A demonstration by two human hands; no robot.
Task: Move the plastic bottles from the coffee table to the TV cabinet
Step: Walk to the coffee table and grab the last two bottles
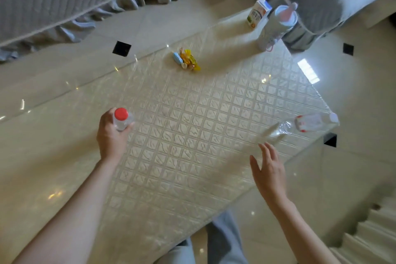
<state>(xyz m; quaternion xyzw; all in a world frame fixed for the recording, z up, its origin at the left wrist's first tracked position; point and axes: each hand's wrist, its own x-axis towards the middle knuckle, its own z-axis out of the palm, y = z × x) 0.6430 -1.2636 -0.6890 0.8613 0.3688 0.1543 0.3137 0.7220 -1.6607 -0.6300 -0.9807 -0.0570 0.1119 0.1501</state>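
A clear plastic bottle with a red cap [122, 118] stands upright near the left edge of the glass coffee table [192, 126]. My left hand [110, 135] grips it just below the cap. A second clear bottle with a white cap and red-and-white label [312, 122] lies on its side at the table's right corner. My right hand [269, 170] hovers with spread, straight fingers a short way below and left of that lying bottle, apart from it and holding nothing. The TV cabinet is out of view.
Wrapped candies [187, 59] lie in the middle far part of the table. A milk carton [257, 14] and a tall white flask with a pink strap [276, 28] stand at the far corner. Grey-skirted sofas [64, 6] flank the far side; a white fringe [368, 233] shows at lower right.
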